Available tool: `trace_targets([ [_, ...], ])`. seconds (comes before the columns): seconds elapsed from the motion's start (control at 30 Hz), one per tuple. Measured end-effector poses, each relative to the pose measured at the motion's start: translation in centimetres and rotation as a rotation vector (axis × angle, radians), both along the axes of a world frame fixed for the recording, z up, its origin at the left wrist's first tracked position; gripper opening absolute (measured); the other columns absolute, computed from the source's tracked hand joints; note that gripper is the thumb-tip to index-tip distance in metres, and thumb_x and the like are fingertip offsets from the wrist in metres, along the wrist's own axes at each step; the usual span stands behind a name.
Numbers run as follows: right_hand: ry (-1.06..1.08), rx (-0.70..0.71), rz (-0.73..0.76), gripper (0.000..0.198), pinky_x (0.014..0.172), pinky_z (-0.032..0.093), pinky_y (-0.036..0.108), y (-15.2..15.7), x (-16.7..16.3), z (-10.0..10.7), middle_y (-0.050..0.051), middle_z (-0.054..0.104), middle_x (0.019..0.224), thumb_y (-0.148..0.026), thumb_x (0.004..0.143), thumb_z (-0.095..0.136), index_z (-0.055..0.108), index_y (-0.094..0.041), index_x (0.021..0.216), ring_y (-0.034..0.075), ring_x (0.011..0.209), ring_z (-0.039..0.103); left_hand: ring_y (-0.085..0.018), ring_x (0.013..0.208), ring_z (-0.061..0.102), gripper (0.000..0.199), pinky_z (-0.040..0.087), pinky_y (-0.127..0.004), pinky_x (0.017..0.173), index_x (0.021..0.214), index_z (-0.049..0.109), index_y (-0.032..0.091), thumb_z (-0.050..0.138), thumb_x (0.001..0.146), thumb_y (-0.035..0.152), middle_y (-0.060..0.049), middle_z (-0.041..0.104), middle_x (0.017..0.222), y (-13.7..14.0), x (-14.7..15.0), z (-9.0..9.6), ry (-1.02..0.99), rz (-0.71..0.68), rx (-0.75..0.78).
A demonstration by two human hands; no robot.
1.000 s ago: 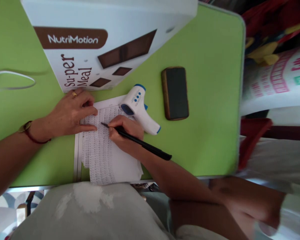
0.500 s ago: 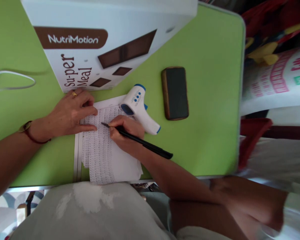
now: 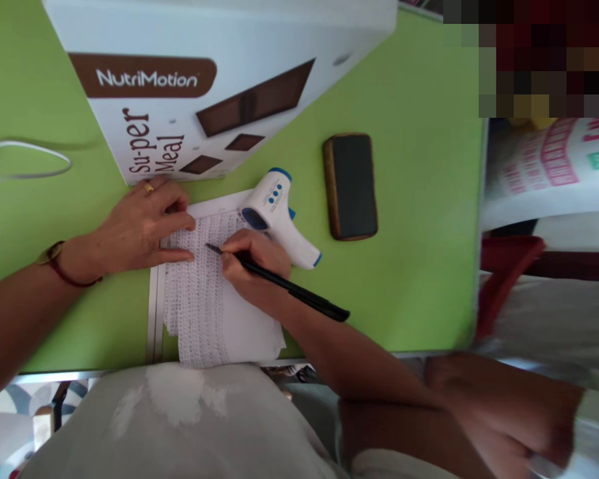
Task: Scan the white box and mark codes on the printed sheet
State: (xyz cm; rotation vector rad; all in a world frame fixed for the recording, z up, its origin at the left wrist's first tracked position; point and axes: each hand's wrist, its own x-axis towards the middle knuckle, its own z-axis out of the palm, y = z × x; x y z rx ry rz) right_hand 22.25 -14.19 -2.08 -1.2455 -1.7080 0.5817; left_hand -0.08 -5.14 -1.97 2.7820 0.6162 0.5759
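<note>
Sheets of paper (image 3: 252, 329) covered in small rows of handwriting lie in front of me, over another white sheet. My right hand (image 3: 257, 259) rests on them, fingers pinched round a black pen (image 3: 297, 291), its tip at or just above the written rows. At the left edge of the sheets, my left hand (image 3: 140, 229) lies with its fingers apart, thumb and fingertips touching the paper. A white and blue infrared thermometer (image 3: 285, 233) sits on the top right of the papers, right beside my right hand.
A large white NutriMotion box (image 3: 154, 80) stands at the back of the green table (image 3: 424, 233). Further right lies a phone in a brown case (image 3: 352, 186). A white cable (image 3: 30, 145) loops at the left. Past the right edge is a printed white sack (image 3: 529, 179).
My right hand and the pen have shifted slightly to the right across the paper. My left hand has stayed in place.
</note>
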Motion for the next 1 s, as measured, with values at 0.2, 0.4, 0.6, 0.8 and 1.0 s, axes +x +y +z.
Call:
trace_targets([
  [0.2, -0.018, -0.084, 0.077, 0.011, 0.048, 0.046, 0.023, -0.13, 0.39, 0.13, -0.005, 0.064, 0.061, -0.015, 0.079, 0.057, 0.06, -0.025, 0.073, 0.01, 0.051, 0.057, -0.027, 0.093, 0.056, 0.049, 0.048, -0.042, 0.082, 0.106, 0.068, 0.022, 0.054, 0.095, 0.067, -0.013, 0.063, 0.11, 0.08, 0.05, 0.0, -0.001, 0.007, -0.015],
  [0.4, 0.007, -0.079, 0.141, 0.012, 0.048, 0.046, 0.022, -0.06, 0.47, -0.01, -0.005, 0.066, 0.063, -0.013, 0.08, 0.06, 0.061, -0.025, 0.077, 0.009, 0.051, 0.057, -0.027, 0.093, 0.057, 0.049, 0.048, -0.042, 0.081, 0.105, 0.068, 0.021, 0.053, 0.096, 0.066, -0.014, 0.063, 0.109, 0.03, 0.09, -0.05, -0.026, -0.005, 0.011],
  [0.6, -0.028, -0.019, 0.137, 0.019, 0.05, 0.048, 0.023, -0.07, 0.24, 0.09, -0.005, 0.068, 0.066, -0.007, 0.077, 0.06, 0.061, -0.025, 0.08, 0.01, 0.054, 0.06, -0.026, 0.087, 0.056, 0.049, 0.048, -0.04, 0.075, 0.101, 0.068, 0.018, 0.052, 0.097, 0.065, -0.014, 0.063, 0.105, 0.08, 0.13, 0.03, -0.073, -0.023, 0.067],
  [0.8, -0.032, 0.016, 0.131, 0.02, 0.049, 0.047, 0.023, -0.06, 0.15, 0.03, -0.005, 0.066, 0.065, -0.005, 0.075, 0.058, 0.06, -0.025, 0.079, 0.01, 0.053, 0.06, -0.027, 0.091, 0.056, 0.049, 0.048, -0.041, 0.078, 0.104, 0.068, 0.019, 0.051, 0.098, 0.065, -0.015, 0.063, 0.108, 0.03, 0.01, 0.06, -0.023, -0.013, 0.044],
  [1.0, -0.063, -0.015, 0.144, 0.018, 0.051, 0.048, 0.022, -0.09, 0.29, 0.34, -0.005, 0.066, 0.064, -0.006, 0.076, 0.057, 0.06, -0.024, 0.077, 0.009, 0.054, 0.06, -0.025, 0.086, 0.055, 0.05, 0.048, -0.041, 0.075, 0.103, 0.068, 0.019, 0.051, 0.097, 0.065, -0.014, 0.063, 0.106, 0.11, 0.13, 0.09, -0.057, -0.024, 0.062],
])
